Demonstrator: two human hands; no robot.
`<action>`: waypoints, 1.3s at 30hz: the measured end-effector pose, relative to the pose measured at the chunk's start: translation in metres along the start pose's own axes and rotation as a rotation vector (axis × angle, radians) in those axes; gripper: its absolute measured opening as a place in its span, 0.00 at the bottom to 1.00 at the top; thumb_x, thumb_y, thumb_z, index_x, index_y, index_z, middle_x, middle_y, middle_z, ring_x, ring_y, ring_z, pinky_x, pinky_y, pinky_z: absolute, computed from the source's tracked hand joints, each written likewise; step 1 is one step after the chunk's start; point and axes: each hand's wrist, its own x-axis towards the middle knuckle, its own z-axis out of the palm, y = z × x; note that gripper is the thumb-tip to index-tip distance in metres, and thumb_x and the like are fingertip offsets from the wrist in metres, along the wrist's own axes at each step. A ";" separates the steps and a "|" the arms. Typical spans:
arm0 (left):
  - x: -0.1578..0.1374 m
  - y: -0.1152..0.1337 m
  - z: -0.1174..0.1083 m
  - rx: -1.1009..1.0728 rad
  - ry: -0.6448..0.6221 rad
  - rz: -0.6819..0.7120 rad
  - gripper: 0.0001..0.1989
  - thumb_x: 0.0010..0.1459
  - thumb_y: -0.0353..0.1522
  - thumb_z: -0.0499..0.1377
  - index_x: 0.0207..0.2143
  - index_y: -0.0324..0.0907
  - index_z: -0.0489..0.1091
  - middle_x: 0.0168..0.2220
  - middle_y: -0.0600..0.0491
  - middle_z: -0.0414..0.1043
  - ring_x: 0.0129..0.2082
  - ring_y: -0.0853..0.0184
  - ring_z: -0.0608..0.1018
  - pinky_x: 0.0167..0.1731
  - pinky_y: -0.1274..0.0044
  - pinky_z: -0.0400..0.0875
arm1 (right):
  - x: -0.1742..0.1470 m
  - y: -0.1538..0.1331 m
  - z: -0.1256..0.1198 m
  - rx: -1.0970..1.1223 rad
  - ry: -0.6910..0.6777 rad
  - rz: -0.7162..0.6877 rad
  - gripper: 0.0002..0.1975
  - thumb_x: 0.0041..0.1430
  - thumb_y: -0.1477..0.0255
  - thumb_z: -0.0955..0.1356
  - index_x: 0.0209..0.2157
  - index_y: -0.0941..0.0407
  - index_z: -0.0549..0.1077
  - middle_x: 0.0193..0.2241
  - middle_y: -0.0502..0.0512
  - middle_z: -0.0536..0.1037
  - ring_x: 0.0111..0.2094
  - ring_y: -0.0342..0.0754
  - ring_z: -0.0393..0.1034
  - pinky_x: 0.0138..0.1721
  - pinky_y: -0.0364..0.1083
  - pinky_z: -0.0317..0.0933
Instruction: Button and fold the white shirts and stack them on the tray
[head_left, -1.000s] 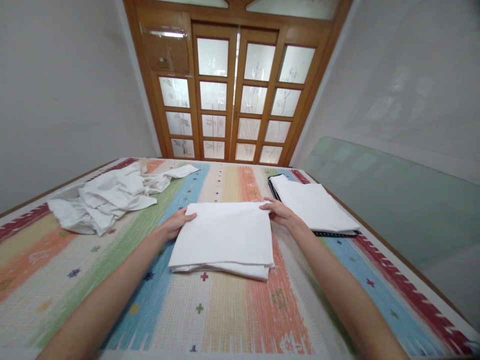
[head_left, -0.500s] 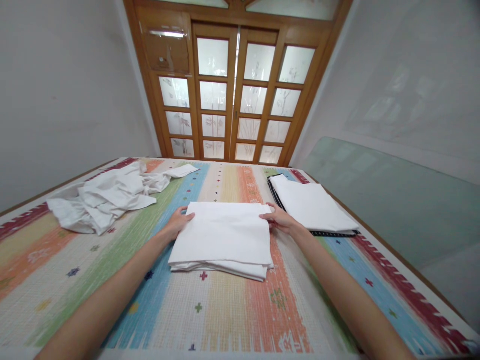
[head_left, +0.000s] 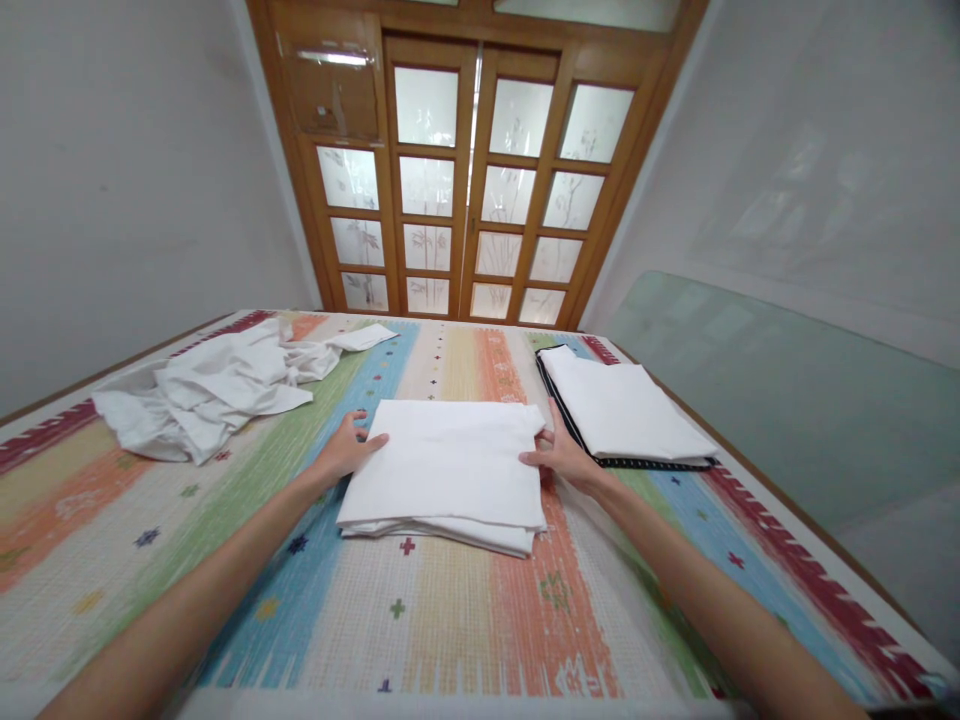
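Note:
A folded white garment lies flat in front of me, its stacked layers showing along the near edge. At its left side is my left hand, with the thumb resting on the top layer and the curved fingers apart from the edge. My right hand is at the opposite side, thumb touching the cloth and index finger raised. Both hands look loosened around the sides rather than pinching. The garment's exact kind cannot be made out in its folded form.
A crumpled white garment is spread on the left of the table. To the right rests a flat folded stack, white on top with a black dotted edge below. A striped, colourful cloth covers the table. Wooden glass-paned doors stand beyond.
The fingers of both hands have spread away from the folded garment's edges, the right index finger lifting. The garment has stayed in place on the table.

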 end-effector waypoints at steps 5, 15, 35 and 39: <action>-0.016 0.000 -0.010 -0.070 -0.114 -0.037 0.43 0.37 0.40 0.73 0.56 0.42 0.62 0.30 0.54 0.77 0.31 0.57 0.80 0.30 0.72 0.70 | -0.028 -0.003 0.010 -0.159 -0.024 -0.037 0.71 0.37 0.68 0.79 0.69 0.46 0.28 0.67 0.65 0.55 0.41 0.51 0.75 0.33 0.47 0.73; -0.027 -0.017 -0.015 0.040 -0.081 0.096 0.37 0.37 0.38 0.70 0.51 0.41 0.66 0.20 0.62 0.65 0.25 0.61 0.74 0.29 0.74 0.65 | -0.051 0.002 0.013 -0.476 0.033 -0.109 0.62 0.42 0.72 0.75 0.70 0.50 0.34 0.69 0.70 0.45 0.33 0.48 0.74 0.34 0.50 0.72; -0.053 -0.005 0.040 0.554 -0.452 0.687 0.30 0.68 0.45 0.43 0.68 0.44 0.53 0.70 0.47 0.47 0.70 0.58 0.47 0.67 0.61 0.38 | -0.027 0.012 0.089 -1.018 -0.307 -0.550 0.29 0.71 0.61 0.53 0.68 0.59 0.53 0.68 0.62 0.51 0.70 0.55 0.38 0.68 0.60 0.40; -0.024 0.013 0.065 0.574 -0.338 0.680 0.30 0.67 0.41 0.43 0.67 0.38 0.54 0.70 0.42 0.46 0.70 0.55 0.44 0.66 0.57 0.36 | 0.016 0.008 0.104 -1.097 -0.119 -0.504 0.30 0.71 0.64 0.53 0.67 0.67 0.53 0.69 0.67 0.47 0.70 0.58 0.34 0.68 0.61 0.37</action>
